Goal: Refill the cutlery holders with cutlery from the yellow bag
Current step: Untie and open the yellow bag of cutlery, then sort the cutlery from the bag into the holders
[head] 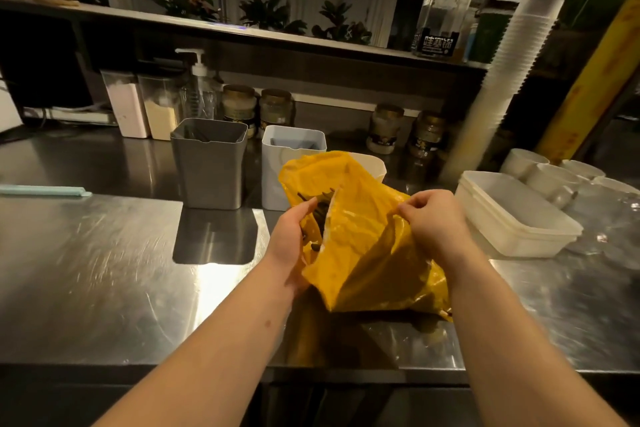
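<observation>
A yellow plastic bag (363,239) stands on the steel counter (104,270) in front of me. My left hand (289,239) reaches into its open mouth, fingers curled around dark cutlery (320,215) inside. My right hand (433,222) pinches the bag's right edge and holds it open. Behind the bag stand a grey cutlery holder (207,163) and a white cutlery holder (277,156), each with a few dark pieces low inside. A third pale holder (372,163) peeks out behind the bag.
White lidded plastic tubs (516,215) sit to the right, with bowls (540,170) and a leaning tall stack of cups (495,87) behind. Jars (384,128), canisters and a pump bottle (197,87) line the back wall. A pale blue strip (45,191) lies at the left.
</observation>
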The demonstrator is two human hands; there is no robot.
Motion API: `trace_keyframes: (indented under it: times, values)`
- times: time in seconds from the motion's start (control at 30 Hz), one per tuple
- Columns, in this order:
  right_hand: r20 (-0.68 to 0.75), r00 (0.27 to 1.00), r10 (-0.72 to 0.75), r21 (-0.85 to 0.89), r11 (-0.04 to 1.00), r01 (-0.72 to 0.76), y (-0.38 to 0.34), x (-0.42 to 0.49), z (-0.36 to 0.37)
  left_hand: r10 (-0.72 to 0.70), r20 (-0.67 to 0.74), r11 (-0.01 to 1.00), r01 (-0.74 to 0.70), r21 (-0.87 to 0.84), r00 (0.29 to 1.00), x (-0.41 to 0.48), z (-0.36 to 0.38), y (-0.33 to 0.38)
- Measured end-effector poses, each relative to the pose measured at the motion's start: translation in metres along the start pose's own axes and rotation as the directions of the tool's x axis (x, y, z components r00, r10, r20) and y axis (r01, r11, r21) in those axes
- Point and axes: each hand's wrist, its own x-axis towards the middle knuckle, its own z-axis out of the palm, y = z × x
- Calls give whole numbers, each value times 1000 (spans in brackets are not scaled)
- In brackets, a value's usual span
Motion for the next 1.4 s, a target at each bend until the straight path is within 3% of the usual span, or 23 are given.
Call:
trace_keyframes:
  times: [0.1,0.33,0.4,0.53,0.6,0.63,0.67,0.73,0.8,0.83,0.9,0.93,1.0,1.07,1.17,1.23,1.3,1.33,1.4]
  values:
    - [17,999,29,147,989,-31,-6,1,-7,-42,-45,999,42,-10,998,4,-5,0]
    - [-182,983,-23,244,967,67,-4,8,-12,-55,36,993,59,-100,998,-4,-4,-1]
    - [-202,977,-62,139,986,91,5,6,-8,-56,10,997,57,-50,998,-1,-7,-3]
    - [39,998,52,-244,969,-41,24,7,4,-55,-9,997,56,45,998,3,-10,-8]
    - [-27,999,-26,-351,936,14,12,5,-1,-39,-5,997,39,62,999,10,-16,-11]
    - [-140,979,-150,-329,939,97,3,2,-6,-34,9,997,33,70,999,9,-15,-10]
    - [-266,910,-318,-246,935,256,-10,-5,-10,-29,18,997,27,71,999,7,-14,-9]
    - [-378,693,-614,-57,762,645,-50,-30,-12,-22,14,998,21,62,1000,0,-10,-7]
    - [-200,559,-805,-30,575,817,-86,-47,-4,-7,4,997,6,72,1000,-4,-5,-5]
    - [-38,557,-830,-114,557,823,-97,-48,1,7,2,998,-7,68,1000,-4,-3,-5]
    - [257,694,-673,-446,555,702,-99,-37,0,35,10,998,-35,49,999,-6,-4,-4]
    - [324,785,-528,-571,553,607,-92,-30,-7,47,26,998,-48,37,999,-5,-7,-4]
    - [412,875,-252,-600,648,469,-70,-22,-20,51,49,998,-52,32,997,-5,-15,-5]
    - [507,855,-110,-581,690,433,-51,-21,-20,36,40,998,-37,43,999,-5,-18,-7]
    - [569,817,-97,-611,615,499,-30,-20,-6,-7,41,998,4,64,999,-4,-12,-12]
    - [626,778,-57,-459,779,427,-22,-12,-17,2,62,996,-7,88,998,-1,-10,-14]
    - [753,658,-30,-174,955,242,-16,-6,-35,13,74,993,-21,117,997,2,-11,-14]
    - [779,627,-37,-83,983,161,-16,-6,-41,9,78,992,-19,126,997,6,-10,-14]
    - [718,695,-35,-68,990,121,-21,-4,-36,-31,52,995,26,91,998,9,-6,-13]
